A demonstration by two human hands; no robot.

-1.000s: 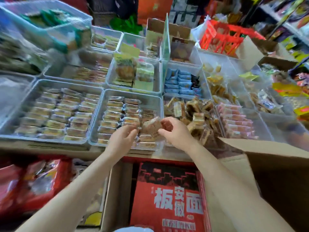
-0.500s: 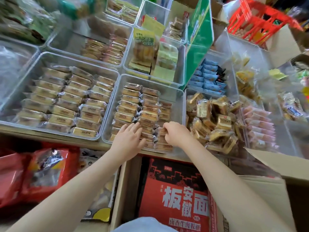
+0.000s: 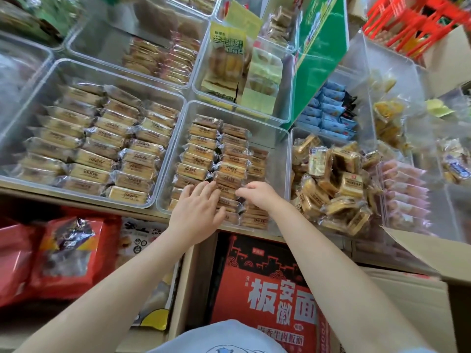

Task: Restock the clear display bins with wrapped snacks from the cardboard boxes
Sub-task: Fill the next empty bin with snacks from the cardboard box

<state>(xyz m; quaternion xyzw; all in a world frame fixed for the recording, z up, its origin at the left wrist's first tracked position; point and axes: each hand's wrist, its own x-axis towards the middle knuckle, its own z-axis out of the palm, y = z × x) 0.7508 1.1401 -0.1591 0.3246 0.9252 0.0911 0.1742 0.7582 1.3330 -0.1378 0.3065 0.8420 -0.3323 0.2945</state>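
Note:
A clear display bin (image 3: 276, 138) in front of me holds rows of brown wrapped snacks (image 3: 204, 151). My left hand (image 3: 197, 212) lies flat on the near rows, fingers straight and spread over the packets. My right hand (image 3: 257, 196) reaches in beside it, its curled fingers on a wrapped snack (image 3: 226, 191) in the middle row. An open cardboard box (image 3: 420, 296) stands at my lower right, its flap (image 3: 428, 248) jutting toward the bins.
A wider bin (image 3: 46, 80) of yellow wrapped cakes sits left. A bin of loose square snacks (image 3: 336, 179) sits right, with pink packets (image 3: 405, 189) beyond. A green divider board (image 3: 318, 54) stands behind. A red noodle carton (image 3: 267, 296) and red bags (image 3: 58, 253) lie below the shelf.
My right hand brought a brown wrapped snack down into the bin and set it among the rows. My left hand flattened onto the packets. My head moved closer and looks more steeply down.

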